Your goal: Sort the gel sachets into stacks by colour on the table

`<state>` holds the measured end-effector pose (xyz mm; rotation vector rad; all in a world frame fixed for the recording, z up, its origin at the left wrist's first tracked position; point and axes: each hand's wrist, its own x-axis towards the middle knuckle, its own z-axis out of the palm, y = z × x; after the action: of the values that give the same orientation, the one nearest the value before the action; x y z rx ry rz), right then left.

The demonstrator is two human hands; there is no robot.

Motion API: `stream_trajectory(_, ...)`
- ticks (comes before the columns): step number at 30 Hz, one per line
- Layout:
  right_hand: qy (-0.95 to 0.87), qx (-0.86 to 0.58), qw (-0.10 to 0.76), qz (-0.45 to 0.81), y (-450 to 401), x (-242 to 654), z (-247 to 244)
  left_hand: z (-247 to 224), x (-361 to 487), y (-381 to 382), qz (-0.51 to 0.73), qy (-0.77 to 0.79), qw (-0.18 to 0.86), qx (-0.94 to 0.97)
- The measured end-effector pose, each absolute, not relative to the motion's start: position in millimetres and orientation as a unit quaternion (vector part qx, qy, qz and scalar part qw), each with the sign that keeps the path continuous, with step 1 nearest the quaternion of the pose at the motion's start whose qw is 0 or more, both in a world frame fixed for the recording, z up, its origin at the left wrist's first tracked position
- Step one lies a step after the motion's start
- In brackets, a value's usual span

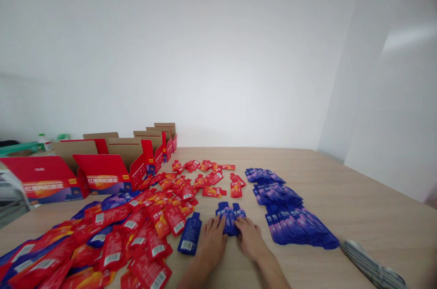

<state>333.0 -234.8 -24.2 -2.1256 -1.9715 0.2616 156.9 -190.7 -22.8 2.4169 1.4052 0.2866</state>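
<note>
Two or more blue pouches (pixel 230 217) lie side by side, spouts pointing away, on the wooden table. My left hand (pixel 214 240) rests on their left edge, fingers bent against them. My right hand (pixel 250 237) touches their right edge in the same way. Just left of my left hand is a single blue pouch (pixel 190 234), barcode side up. Overlapping blue pouches (pixel 297 225) are fanned out in rows to the right. A large loose pile of red pouches (pixel 112 248), with some blue ones mixed in, spreads across the left.
Several open red boxes (pixel 107 177) stand along the left side, running toward the back. Smaller red pouches (pixel 211 191) are scattered mid-table (pixel 287 161). A striped bundle (pixel 372 266) lies at the front right. White walls border the table's back and right.
</note>
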Motion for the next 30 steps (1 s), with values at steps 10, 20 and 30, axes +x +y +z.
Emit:
stream_trajectory(10, -0.664, -0.727, 0.124, 0.124, -239.9, 346.2, -18.2, -20.8, 166.8, -196.7, 0.129, 0.490, 0.180, 0.843)
stream_trajectory(20, -0.684, -0.696, 0.180, 0.122, -235.4, 349.0, -17.5, -24.3, 165.0, -191.2, 0.145, 0.444, 0.184, 0.865)
stream_trajectory(30, -0.669, -0.722, 0.138, 0.114, -231.8, 356.8, -25.4, -24.0, 168.9, -197.5, 0.132, 0.436, 0.176, 0.873)
